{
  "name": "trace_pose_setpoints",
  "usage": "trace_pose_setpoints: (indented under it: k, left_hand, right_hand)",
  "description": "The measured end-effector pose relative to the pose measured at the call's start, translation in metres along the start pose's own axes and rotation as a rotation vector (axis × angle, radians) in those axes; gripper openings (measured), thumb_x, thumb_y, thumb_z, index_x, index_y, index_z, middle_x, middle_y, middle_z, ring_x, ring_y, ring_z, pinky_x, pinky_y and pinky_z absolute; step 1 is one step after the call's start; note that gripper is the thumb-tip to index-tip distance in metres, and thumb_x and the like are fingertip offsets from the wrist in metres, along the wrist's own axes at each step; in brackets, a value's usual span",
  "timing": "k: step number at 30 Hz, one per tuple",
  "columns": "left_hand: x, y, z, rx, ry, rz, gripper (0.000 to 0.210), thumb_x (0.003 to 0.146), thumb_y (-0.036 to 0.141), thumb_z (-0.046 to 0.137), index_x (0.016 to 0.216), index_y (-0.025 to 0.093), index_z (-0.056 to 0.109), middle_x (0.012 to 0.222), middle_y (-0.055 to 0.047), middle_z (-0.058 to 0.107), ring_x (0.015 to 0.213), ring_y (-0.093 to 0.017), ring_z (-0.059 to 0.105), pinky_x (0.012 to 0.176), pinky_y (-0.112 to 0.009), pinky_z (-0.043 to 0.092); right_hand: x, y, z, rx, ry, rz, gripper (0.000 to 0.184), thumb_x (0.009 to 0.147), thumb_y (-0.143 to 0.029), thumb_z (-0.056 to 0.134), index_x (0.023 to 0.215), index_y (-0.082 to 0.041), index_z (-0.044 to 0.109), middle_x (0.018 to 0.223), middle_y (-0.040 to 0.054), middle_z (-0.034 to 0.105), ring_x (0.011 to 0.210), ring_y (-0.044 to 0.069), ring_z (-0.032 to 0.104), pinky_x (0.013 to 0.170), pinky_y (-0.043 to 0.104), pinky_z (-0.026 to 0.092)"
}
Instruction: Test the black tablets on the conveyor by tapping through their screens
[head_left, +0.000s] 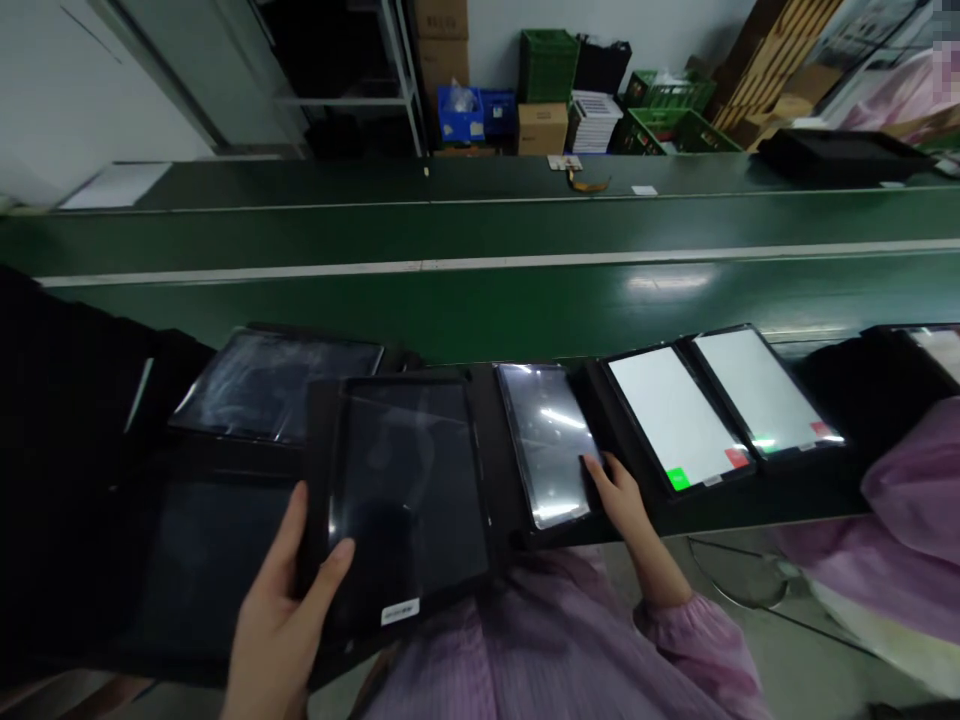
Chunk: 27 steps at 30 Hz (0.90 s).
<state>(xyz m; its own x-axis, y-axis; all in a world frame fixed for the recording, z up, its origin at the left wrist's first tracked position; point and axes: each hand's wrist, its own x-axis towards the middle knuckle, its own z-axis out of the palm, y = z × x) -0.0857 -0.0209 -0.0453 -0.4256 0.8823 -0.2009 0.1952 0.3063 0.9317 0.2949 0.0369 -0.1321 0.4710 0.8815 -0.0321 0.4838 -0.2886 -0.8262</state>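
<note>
My left hand [281,610] is closed on the left edge of a dark-screened tablet [409,490], thumb on its front and fingers beneath. A small white label [400,611] sticks to that tablet's lower edge. My right hand [619,490] grips the lower right side of a second tablet [551,440], which has a greyish, reflective screen and lies in a black frame on the bench. Right of it lie two tablets with lit white screens, a nearer one [671,410] and a farther one [757,380], each showing a red square; green also shows on both.
More dark tablets, one wrapped in clear film [277,385], lie at the left. A green conveyor belt [525,310] runs behind the bench. Another person's purple sleeve [915,500] is at the right. Green crates [549,65] and cartons [541,130] stand by the wall.
</note>
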Motion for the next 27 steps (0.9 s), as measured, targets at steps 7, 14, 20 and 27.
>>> trace_pose_setpoints:
  k: [7, 14, 20, 27]
  left_hand:
    - [0.022, -0.014, 0.053, 0.007, -0.201, -0.010, 0.087, 0.086, 0.057, 0.074, 0.164, 0.031, 0.045, 0.171, -0.005, 0.045, 0.161, -0.030, 0.035, 0.128, -0.046, 0.035]
    - [0.058, -0.065, 0.105, 0.224, -0.274, 0.253, 0.059, 0.096, 0.047, 0.054, 0.151, 0.024, 0.060, 0.164, -0.016, 0.053, 0.162, -0.031, 0.033, 0.130, -0.054, 0.028]
    - [0.077, -0.027, 0.174, 0.449, -0.353, 0.570, 0.055, 0.093, 0.039, 0.061, 0.146, 0.023, 0.061, 0.167, -0.016, 0.049, 0.162, -0.037, 0.032, 0.130, -0.068, 0.020]
    - [0.099, 0.018, 0.247, 0.559, -0.396, 0.652, 0.050, 0.089, 0.028, 0.061, 0.138, 0.019, 0.068, 0.153, -0.019, 0.063, 0.152, -0.040, 0.047, 0.130, -0.071, 0.013]
  right_hand:
    - [-0.003, 0.036, -0.055, -0.048, 0.140, 0.024, 0.081, 0.073, -0.091, 0.062, 0.117, -0.025, 0.076, 0.119, 0.0113, 0.080, 0.118, 0.035, 0.073, 0.107, 0.053, 0.057]
    - [-0.008, 0.046, -0.063, -0.277, 0.112, -0.132, 0.086, 0.085, -0.082, 0.058, 0.147, -0.023, 0.062, 0.135, 0.0163, 0.071, 0.127, 0.038, 0.066, 0.111, 0.061, 0.052]
    - [-0.025, 0.050, -0.048, -0.424, 0.195, -0.265, 0.075, 0.089, -0.080, 0.058, 0.144, -0.031, 0.064, 0.136, 0.0168, 0.063, 0.128, 0.041, 0.060, 0.107, 0.072, 0.047]
    - [0.002, 0.028, -0.043, -0.363, 0.072, -0.407, 0.062, 0.094, -0.071, 0.059, 0.132, -0.024, 0.071, 0.145, 0.0190, 0.061, 0.139, 0.040, 0.052, 0.115, 0.072, 0.044]
